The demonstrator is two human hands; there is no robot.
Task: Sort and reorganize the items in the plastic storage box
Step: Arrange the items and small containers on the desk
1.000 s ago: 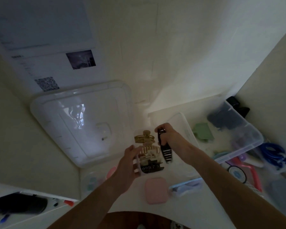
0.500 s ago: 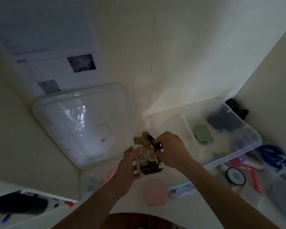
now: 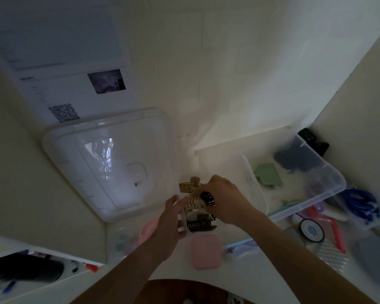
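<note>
Here, glossy toothed black clip (image 3: 208, 199).

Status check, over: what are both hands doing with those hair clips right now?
Left hand holds small clear container of hair claw clips. Right hand grips black clip at the pile. Storage box open to the right; nothing blocking.

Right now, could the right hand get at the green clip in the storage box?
Probably yes. The green clip lies uncovered in the open storage box, just right of the right hand. But that hand is busy pinching a black hair clip, so it must let go first.
</note>
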